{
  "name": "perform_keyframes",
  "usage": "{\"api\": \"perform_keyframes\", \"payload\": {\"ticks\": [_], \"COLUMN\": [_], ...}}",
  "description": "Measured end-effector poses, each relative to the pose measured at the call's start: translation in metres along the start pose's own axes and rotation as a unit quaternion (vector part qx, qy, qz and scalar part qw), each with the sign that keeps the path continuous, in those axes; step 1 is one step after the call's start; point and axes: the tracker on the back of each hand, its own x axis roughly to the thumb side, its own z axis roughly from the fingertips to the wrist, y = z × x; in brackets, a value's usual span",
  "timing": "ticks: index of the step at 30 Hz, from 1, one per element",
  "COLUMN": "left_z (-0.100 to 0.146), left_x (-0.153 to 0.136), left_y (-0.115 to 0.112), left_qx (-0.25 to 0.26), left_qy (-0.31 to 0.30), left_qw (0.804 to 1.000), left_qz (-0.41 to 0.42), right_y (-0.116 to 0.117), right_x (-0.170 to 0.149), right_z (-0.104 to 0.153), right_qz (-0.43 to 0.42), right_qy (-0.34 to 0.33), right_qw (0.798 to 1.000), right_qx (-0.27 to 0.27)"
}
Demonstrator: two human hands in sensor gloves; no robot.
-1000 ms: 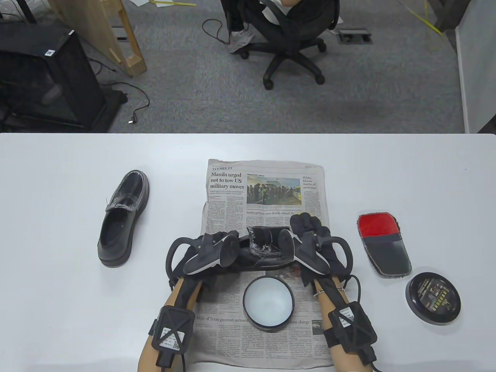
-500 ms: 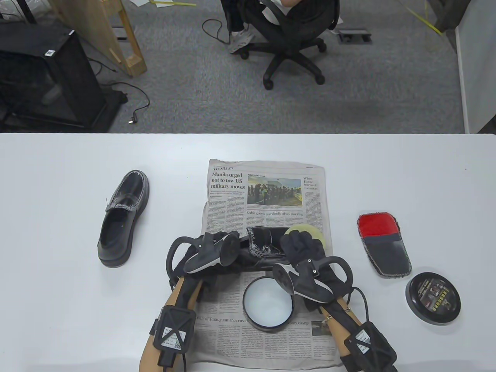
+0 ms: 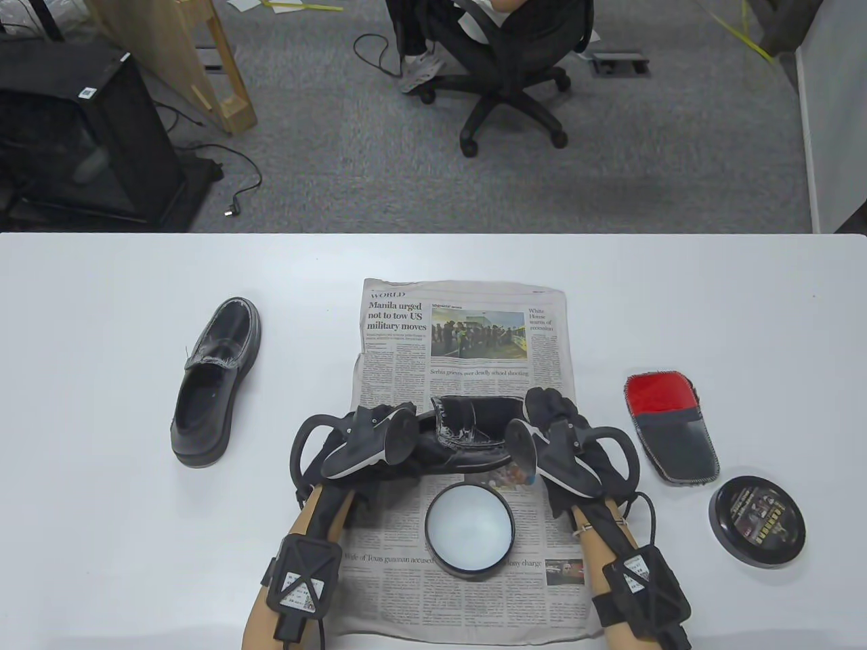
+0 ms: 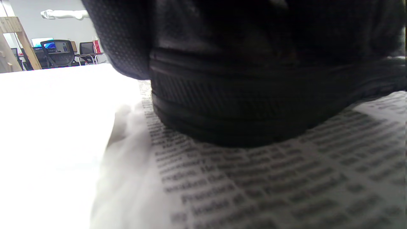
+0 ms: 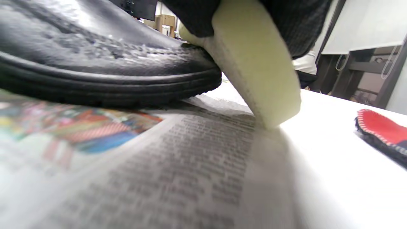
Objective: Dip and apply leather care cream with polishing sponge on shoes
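A black loafer (image 3: 467,433) lies across the newspaper (image 3: 467,338), its opening facing up. My left hand (image 3: 369,433) grips its left end; the left wrist view shows its ribbed sole (image 4: 241,105) on the print. My right hand (image 3: 550,413) holds a pale yellow round sponge (image 5: 254,63) and presses it against the shoe's right end (image 5: 105,57); the sponge is hidden under the hand in the table view. An open tin of pale cream (image 3: 469,529) stands on the newspaper just in front of the shoe.
The second black loafer (image 3: 215,382) lies on the table at the left. A red and grey polishing mitt (image 3: 670,423) and the tin's black lid (image 3: 757,520) lie at the right. The mitt also shows in the right wrist view (image 5: 381,130).
My right hand swung from the shoe's right end back toward me, showing the yellow sponge, then returned to the right end. The left hand and the shoe stayed put.
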Motion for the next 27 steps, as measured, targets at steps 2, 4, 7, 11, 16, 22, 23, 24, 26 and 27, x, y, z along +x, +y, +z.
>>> {"api": "perform_keyframes", "payload": {"ticks": [2, 4, 7, 11, 16, 22, 23, 24, 26, 27], "left_z": [0.000, 0.000, -0.001, -0.001, -0.001, 0.000, 0.000, 0.000, 0.000, 0.000], "left_x": [0.000, 0.000, 0.000, 0.000, 0.000, 0.000, 0.000, 0.000, 0.000, 0.000], "left_y": [0.000, 0.000, 0.000, 0.000, -0.001, 0.000, 0.000, 0.000, 0.000, 0.000], "left_qx": [0.001, 0.002, 0.000, 0.000, 0.003, 0.006, 0.007, 0.007, 0.007, 0.007], "left_qy": [-0.001, -0.003, -0.006, -0.009, -0.011, -0.005, -0.004, -0.003, -0.001, -0.001], "left_qw": [1.000, 1.000, 1.000, 1.000, 1.000, 1.000, 1.000, 1.000, 1.000, 1.000], "left_qz": [0.000, 0.001, 0.001, 0.004, 0.007, -0.001, -0.001, -0.001, -0.003, -0.002], "right_y": [-0.003, -0.006, -0.017, -0.023, -0.015, -0.006, -0.004, -0.003, -0.002, -0.003], "right_x": [0.007, 0.015, 0.035, 0.049, 0.046, 0.026, 0.022, 0.021, 0.020, 0.021], "right_z": [0.013, 0.019, 0.022, 0.010, -0.024, -0.027, -0.023, -0.018, -0.006, 0.000], "right_qz": [0.014, 0.023, 0.034, -0.002, -0.012, 0.016, 0.037, 0.049, 0.063, 0.069], "right_qy": [-0.019, -0.035, -0.069, -0.078, -0.029, 0.008, 0.009, 0.006, -0.009, -0.018], "right_qw": [1.000, 0.999, 0.996, 0.995, 0.999, 1.000, 0.999, 0.999, 0.998, 0.997], "right_qx": [-0.019, -0.026, -0.053, -0.065, -0.029, 0.004, 0.007, 0.008, 0.001, -0.004]}}
